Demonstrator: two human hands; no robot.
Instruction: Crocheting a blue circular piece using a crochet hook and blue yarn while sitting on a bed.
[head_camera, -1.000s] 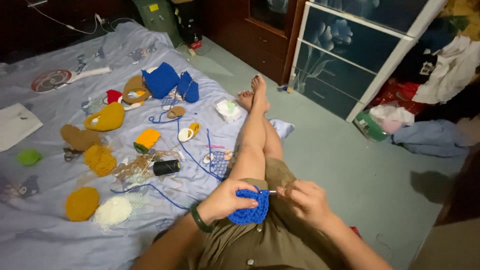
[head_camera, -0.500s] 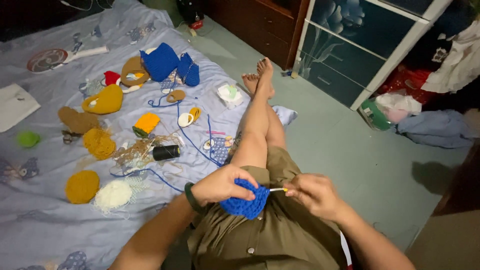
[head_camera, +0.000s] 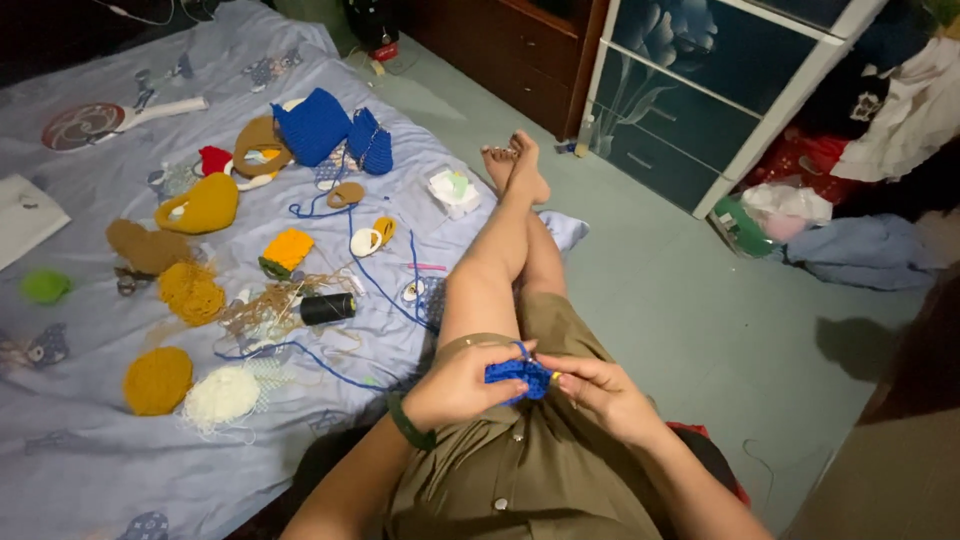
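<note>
Blue crochet work (head_camera: 520, 378), a small knitted patch, sits over the person's lap between both hands, near the bottom middle of the view. The left hand (head_camera: 462, 385) curls closed around the patch's left edge, fingers pinching it from above. The right hand (head_camera: 600, 390) is closed too, pinching the patch's right edge; a small yellowish tip shows at its fingertips, too small to tell what it is. A dark green band (head_camera: 408, 424) circles the left wrist. A strand of blue yarn (head_camera: 375, 275) runs from the patch leftward and away across the pale blue sheet (head_camera: 90, 470) that covers the left part of the scene. On that sheet lie a black thread spool (head_camera: 328, 308), a mustard yarn ball (head_camera: 157, 380) with a white yarn ball (head_camera: 221, 395) just beside it, an orange knitted square (head_camera: 286, 250), and farther off a large blue knitted piece (head_camera: 313, 126). The person's bare legs stretch away over the green floor (head_camera: 680, 300), ankles crossed near a dark cabinet with white trim (head_camera: 720, 90) at the far right.
</note>
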